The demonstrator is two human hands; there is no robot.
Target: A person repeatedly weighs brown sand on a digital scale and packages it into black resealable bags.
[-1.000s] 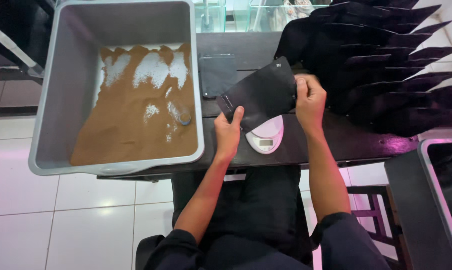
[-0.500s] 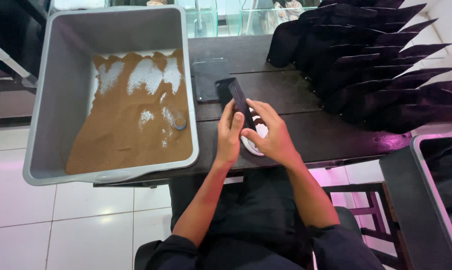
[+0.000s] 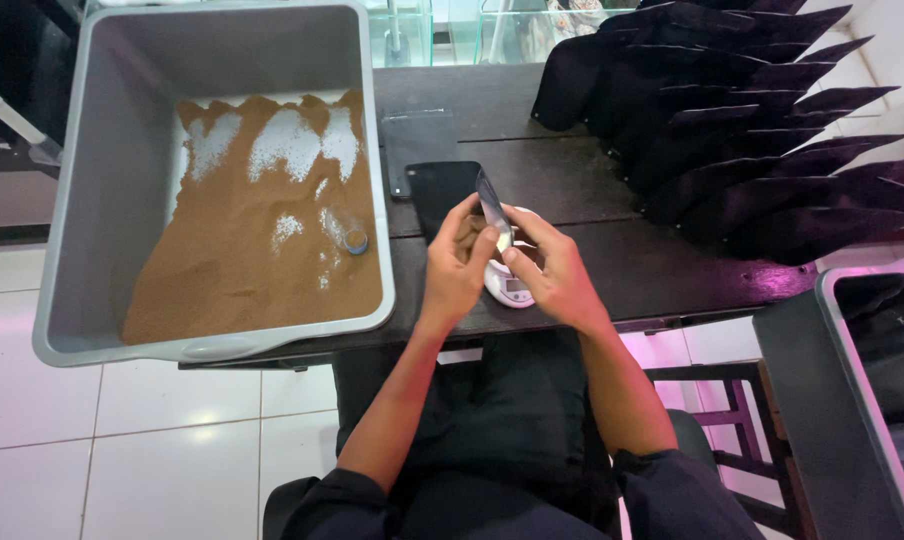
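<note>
Dark wooden table (image 3: 572, 180) stands over white floor tiles (image 3: 172, 420), viewed from above. At centre, both hands hold a black pouch (image 3: 493, 210) upright, seen edge-on, directly above a small white scale (image 3: 509, 285) near the table's front edge. Left hand (image 3: 457, 265) is closed round the pouch from 9 o'clock, thumb pressed near the pouch mouth. Right hand (image 3: 552, 270) grips it from 3 o'clock, fingers curled, thumb meeting the left thumb.

At 12 o'clock from the hands, a flat black pouch (image 3: 437, 195) lies on the table, touching a second dark flat item (image 3: 417, 145) beyond it. At 9 o'clock, a large grey tub (image 3: 82, 200) holds brown granules (image 3: 252, 270) with white patches and a small scoop (image 3: 347, 235) half buried. At 2 o'clock, a stack of opened black pouches (image 3: 742, 130) fans across the table. At 4 o'clock, a second grey bin (image 3: 852, 400) sits beside the table.
</note>
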